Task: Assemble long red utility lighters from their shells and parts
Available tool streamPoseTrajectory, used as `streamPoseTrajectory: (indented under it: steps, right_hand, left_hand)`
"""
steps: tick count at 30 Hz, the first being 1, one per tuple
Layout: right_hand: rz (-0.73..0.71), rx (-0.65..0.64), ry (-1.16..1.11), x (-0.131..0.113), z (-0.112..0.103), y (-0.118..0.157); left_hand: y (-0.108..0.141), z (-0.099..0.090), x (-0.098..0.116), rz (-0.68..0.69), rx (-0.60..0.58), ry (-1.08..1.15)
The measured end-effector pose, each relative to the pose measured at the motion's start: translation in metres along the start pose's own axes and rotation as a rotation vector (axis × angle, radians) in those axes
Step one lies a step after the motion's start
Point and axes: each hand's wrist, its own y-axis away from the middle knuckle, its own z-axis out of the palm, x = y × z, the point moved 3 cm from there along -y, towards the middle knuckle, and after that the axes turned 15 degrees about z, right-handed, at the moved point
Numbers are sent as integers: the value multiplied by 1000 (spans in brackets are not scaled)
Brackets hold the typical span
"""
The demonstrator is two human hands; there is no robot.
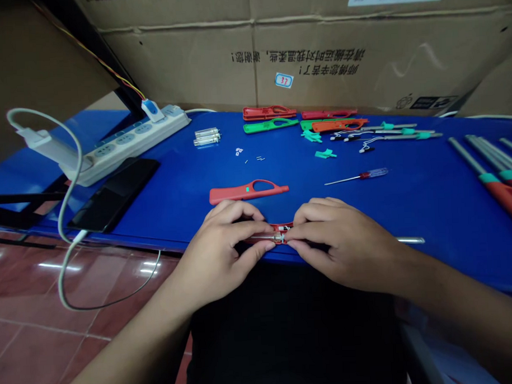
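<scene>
Blue-topped bench (408,209), cardboard cartons (318,44) behind, red tile floor (30,356) to L. L hand (216,252) & R hand (342,245) meet at front edge of bench; fingers of both together, tips clamped on red plastic shell (278,233) from either side, thin metal tube (278,236) lying along it. Small inner parts mostly hidden by fingers, so seating can't be told. Second red shell half (247,192) lies flat just beside L hand. Farther off: screwdriver (356,176), tiny screws (259,158), clear tubes (206,136). Loose steel rod (411,240) near front edge, R of R hand.

Risks: work held right at edge, so slip or loosened pinch could send small parts to floor, prob. hard to find. Uneven finger pressure could misalign tube or crack thin plastic. R forearm/hand movement could knock rod off edge. Tiny screws easily scattered by bump to bench.
</scene>
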Motion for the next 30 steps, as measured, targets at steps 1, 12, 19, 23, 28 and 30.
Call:
streamPoseTrajectory:
  steps: [1, 12, 19, 23, 28, 30]
  right_hand:
    - [8, 1, -9, 0, 0, -1]
    - [199, 172, 1, -9, 12, 2]
    - [190, 267, -22, -11, 17, 5]
    - [195, 270, -35, -9, 20, 5]
    - [163, 266, -69, -9, 15, 4]
    - [143, 240, -66, -8, 12, 4]
  left_hand:
    - [0, 0, 0, -2, 3, 3]
    - [-1, 1, -2, -39, 38, 36]
    - [-3, 0, -1, -38, 59, 46]
    - [-3, 1, -1, -51, 60, 47]
    - [-3, 1, -1, -55, 64, 60]
    - [-2, 0, -1, -42, 62, 58]
